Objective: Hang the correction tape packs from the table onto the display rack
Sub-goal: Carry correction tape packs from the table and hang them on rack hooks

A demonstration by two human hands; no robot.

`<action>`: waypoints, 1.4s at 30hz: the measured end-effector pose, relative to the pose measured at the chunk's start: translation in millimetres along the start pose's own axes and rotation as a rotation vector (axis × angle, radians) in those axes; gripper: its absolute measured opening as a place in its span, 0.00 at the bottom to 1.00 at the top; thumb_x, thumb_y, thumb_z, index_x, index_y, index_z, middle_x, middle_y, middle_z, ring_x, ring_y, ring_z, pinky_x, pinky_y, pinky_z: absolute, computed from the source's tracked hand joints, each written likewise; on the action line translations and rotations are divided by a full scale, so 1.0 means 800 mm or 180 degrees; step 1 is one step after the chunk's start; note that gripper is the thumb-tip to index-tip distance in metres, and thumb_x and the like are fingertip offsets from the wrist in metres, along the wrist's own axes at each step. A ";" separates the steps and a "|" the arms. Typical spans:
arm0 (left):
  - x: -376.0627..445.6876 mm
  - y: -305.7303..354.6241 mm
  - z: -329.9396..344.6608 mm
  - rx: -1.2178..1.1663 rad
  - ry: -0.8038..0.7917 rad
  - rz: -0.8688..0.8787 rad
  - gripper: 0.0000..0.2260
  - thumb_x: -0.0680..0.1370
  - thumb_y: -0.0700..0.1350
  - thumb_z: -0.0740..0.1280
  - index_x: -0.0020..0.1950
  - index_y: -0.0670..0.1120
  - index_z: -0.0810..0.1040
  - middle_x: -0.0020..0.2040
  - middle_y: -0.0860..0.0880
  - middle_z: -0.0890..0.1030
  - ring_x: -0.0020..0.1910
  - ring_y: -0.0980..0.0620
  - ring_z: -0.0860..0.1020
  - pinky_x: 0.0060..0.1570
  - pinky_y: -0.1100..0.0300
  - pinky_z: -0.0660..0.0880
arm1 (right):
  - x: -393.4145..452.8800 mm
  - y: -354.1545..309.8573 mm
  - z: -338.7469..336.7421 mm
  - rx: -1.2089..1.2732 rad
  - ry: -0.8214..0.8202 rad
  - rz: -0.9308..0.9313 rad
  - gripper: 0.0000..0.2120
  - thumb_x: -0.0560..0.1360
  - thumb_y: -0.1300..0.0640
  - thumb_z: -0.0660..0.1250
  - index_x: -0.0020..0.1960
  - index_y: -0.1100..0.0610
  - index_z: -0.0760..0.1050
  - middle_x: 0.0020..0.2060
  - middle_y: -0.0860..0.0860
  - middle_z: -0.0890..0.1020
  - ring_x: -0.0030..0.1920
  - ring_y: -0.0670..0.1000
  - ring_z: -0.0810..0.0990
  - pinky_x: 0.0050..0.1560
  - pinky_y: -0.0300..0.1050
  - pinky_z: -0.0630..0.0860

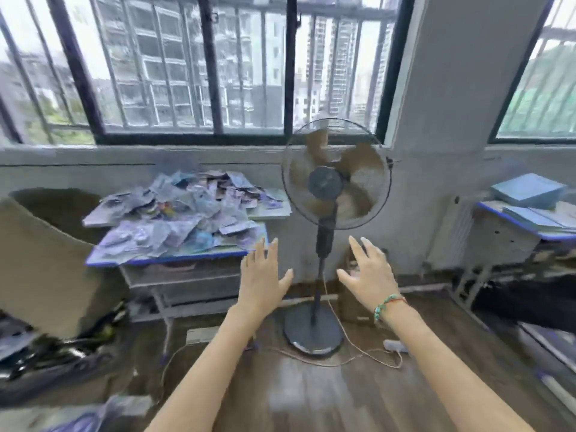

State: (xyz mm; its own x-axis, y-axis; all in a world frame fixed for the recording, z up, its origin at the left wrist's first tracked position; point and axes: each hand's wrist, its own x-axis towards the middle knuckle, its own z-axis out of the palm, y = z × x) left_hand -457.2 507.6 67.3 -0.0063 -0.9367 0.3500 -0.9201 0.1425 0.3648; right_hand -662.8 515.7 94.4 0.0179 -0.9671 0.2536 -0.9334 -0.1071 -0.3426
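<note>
A loose heap of correction tape packs [184, 210] in clear and purple wrapping covers a small blue-edged table [162, 259] at the left, under the window. Both my arms reach forward. My left hand [263, 277] hovers just right of the table's front corner with its fingers straight and spread, holding nothing. My right hand [369, 272] is raised in front of the fan's pole, also spread and empty; a beaded bracelet sits on its wrist. No display rack shows in this blurred view.
A standing fan [335, 177] with a round base [313, 333] stands between my hands, its cord trailing to a power strip [395, 345] on the wooden floor. A cardboard box [40, 260] is at the left. Another blue-edged desk [530, 213] with books is at the right.
</note>
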 end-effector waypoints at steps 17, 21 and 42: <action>0.120 -0.309 -0.016 0.0316 -0.0013 -0.1641 0.31 0.79 0.56 0.62 0.77 0.46 0.56 0.76 0.41 0.58 0.75 0.43 0.58 0.71 0.48 0.60 | 0.268 -0.202 0.210 0.0446 -0.0814 -0.0973 0.33 0.77 0.48 0.64 0.77 0.54 0.55 0.73 0.55 0.61 0.73 0.54 0.58 0.70 0.44 0.59; 0.193 -0.347 -0.016 0.0247 0.0129 -0.1576 0.33 0.79 0.54 0.65 0.78 0.46 0.54 0.78 0.42 0.56 0.77 0.43 0.54 0.73 0.47 0.58 | 0.346 -0.225 0.244 0.0448 -0.0853 -0.0951 0.32 0.77 0.48 0.64 0.76 0.55 0.55 0.75 0.55 0.59 0.75 0.54 0.56 0.72 0.44 0.56; 0.460 -0.616 0.030 0.0016 -0.0348 -0.1612 0.37 0.76 0.49 0.69 0.78 0.44 0.53 0.76 0.40 0.56 0.75 0.42 0.56 0.74 0.49 0.56 | 0.613 -0.372 0.453 -0.0113 -0.1117 -0.0471 0.37 0.73 0.42 0.68 0.73 0.57 0.57 0.69 0.56 0.66 0.68 0.57 0.65 0.68 0.50 0.64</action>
State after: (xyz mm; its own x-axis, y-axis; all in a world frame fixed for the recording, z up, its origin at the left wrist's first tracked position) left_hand -15.3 85.2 -4.2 0.3997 -0.9159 0.0382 -0.8204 -0.3388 0.4607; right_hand -246.2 -10.5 -7.0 0.2693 -0.9626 -0.0294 -0.9232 -0.2494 -0.2923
